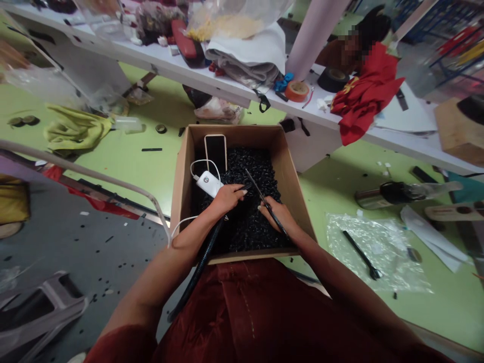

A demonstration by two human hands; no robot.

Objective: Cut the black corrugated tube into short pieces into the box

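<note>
Visibly, right hand (274, 214) gripping black rod (254, 182), grip of left hand (227, 197) unclear, white power bank (207, 183) label unreadable

Two hands (227, 198) rest inside one cardboard box (234, 132), which also holds one smartphone (216, 154) and one white power bank (209, 183). Beyond it lie one roll of orange tape (297, 91), one red cloth (363, 91) and one yellow-green cloth (73, 129).
</note>
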